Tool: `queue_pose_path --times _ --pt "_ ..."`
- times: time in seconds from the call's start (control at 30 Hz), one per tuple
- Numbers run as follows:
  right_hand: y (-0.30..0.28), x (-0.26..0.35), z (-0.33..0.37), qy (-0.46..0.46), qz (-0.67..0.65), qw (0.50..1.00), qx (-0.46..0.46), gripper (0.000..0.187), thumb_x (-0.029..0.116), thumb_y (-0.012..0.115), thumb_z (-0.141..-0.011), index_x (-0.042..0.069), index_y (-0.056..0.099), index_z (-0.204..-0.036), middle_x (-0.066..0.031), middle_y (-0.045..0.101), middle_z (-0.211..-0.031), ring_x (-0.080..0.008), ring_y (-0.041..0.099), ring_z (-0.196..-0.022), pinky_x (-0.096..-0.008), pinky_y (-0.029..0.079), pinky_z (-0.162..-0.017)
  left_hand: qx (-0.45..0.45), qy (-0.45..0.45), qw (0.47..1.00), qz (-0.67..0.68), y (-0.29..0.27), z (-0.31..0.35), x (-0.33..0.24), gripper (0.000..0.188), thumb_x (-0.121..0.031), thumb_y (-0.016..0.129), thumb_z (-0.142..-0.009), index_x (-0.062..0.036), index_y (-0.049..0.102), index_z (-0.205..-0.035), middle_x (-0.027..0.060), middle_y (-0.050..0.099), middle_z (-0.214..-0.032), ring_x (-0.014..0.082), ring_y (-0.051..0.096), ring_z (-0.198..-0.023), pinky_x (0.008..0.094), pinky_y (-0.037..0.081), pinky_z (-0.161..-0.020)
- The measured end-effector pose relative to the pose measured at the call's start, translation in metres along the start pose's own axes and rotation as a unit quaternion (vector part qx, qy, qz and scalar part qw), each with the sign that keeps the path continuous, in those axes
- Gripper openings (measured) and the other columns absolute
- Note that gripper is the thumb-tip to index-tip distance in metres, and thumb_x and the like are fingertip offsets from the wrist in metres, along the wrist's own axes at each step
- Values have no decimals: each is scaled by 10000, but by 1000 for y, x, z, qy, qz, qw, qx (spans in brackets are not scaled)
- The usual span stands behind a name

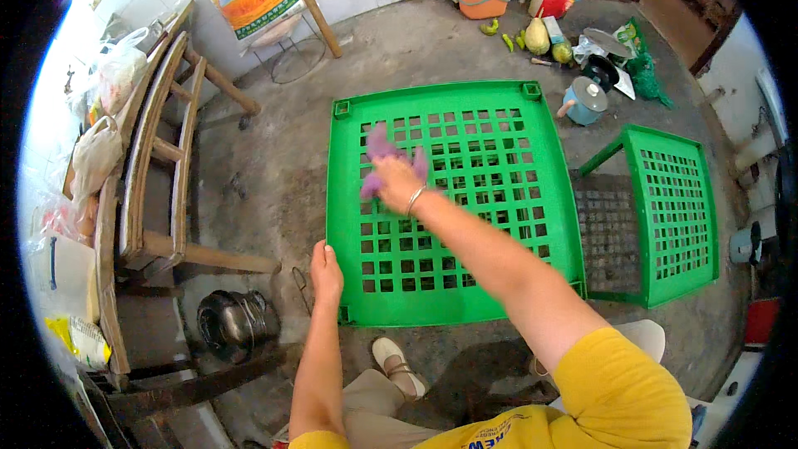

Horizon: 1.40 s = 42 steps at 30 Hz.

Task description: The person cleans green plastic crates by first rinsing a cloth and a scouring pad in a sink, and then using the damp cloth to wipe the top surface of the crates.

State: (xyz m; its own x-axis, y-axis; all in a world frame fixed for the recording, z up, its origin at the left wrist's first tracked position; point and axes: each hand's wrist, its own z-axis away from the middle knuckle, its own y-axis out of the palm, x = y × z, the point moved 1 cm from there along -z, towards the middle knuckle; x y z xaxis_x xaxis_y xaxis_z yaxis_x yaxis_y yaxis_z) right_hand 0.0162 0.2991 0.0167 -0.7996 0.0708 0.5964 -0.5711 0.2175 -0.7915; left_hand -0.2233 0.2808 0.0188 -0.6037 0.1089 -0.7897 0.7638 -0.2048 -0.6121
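Note:
A green plastic rack (465,308), with a panel of square holes facing up, stands in front of me. My left hand (327,273) grips its left edge near the front corner, thumb along the rim and the other fingers partly hidden. On the panel's left half, my right hand (397,183) presses a purple cloth (380,143) against the lattice. Both hand and cloth are smeared by motion, and ends of the cloth stick out around the fingers.
To the right, a smaller green rack section (675,208) rests on the floor. Behind it are a light blue pot (584,102), vegetables (538,36) and an orange basket (484,6). At left stand a wooden frame (137,166) and a dark round pot (237,324).

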Motion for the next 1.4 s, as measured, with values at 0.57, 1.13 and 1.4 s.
queue_pose_path --times 0.57,1.13,1.4 --pt "-173 -82 192 91 -254 960 -79 124 132 531 -791 80 642 -813 -62 652 -819 -245 616 -834 -351 490 -723 -15 14 1000 7 6 -9 20 296 -190 403 -898 23 535 -1056 167 591 -962 265 560 -883 359 424 -796" --pt "31 19 20 62 88 984 -141 309 221 597 -714 11 558 -936 -135 477 -1133 -285 438 -1072 -401 343 -923 5 -3 1000 -29 20 -7 8 320 -229 349 -920 -7 506 -1090 163 566 -998 284 542 -895 367 409 -792" --pt "54 131 122 12 -94 983 155 437 361 425 -864 -32 569 -989 -228 580 -975 -375 521 -970 -458 395 -840 -53 -111 933 338 5 -19 35 495 -381 288 -937 -27 433 -1252 110 507 -1144 210 486 -999 351 384 -865"
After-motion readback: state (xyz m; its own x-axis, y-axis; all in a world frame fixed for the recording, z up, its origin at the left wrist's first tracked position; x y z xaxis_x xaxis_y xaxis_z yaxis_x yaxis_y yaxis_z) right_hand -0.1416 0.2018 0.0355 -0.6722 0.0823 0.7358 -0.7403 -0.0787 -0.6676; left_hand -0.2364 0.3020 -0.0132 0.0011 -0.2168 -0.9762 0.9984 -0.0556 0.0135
